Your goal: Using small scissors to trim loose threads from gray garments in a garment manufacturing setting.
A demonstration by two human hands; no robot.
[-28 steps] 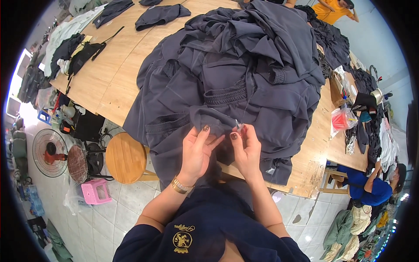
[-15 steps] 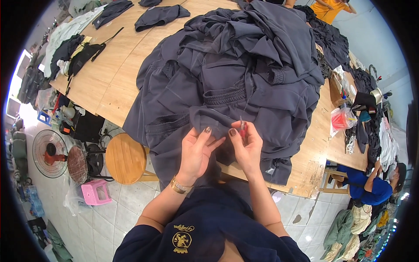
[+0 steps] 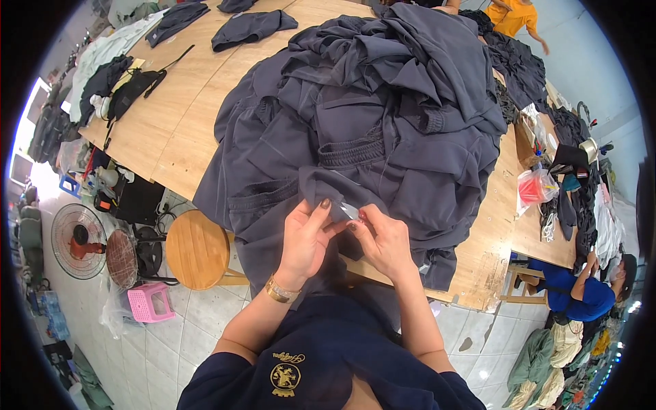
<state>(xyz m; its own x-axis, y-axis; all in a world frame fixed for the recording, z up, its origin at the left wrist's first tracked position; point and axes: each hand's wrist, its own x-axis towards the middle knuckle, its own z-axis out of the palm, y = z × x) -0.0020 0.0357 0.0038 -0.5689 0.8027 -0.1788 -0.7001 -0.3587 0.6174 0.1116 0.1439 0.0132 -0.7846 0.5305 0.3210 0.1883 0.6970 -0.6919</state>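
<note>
A big heap of dark grey garments [image 3: 437, 171] with gathered elastic waistbands covers the table in front of me. My left hand [image 3: 305, 236] pinches the edge of one grey garment [image 3: 324, 186] between thumb and fingers at the near side of the heap. Close beside it, my right hand [image 3: 379, 236] is closed around small thread snips [image 3: 350, 210] with a red handle mostly covered by the fingers. Their pale blades point up and left, against the cloth by my left fingertips. Whether they touch a thread is too small to tell.
The wooden table [image 3: 181, 130] carries more dark pieces at the far left. A round wooden stool [image 3: 197, 249], a pink plastic stool [image 3: 152, 302] and a fan [image 3: 78, 240] stand at left. A person in blue [image 3: 589, 297] sits at right; one in orange [image 3: 512, 17] is at the back.
My right hand has turned, and the snips have swung from pointing up to pointing left toward my left fingers. My left hand keeps its grip on the cloth. The person in orange has lowered an arm.
</note>
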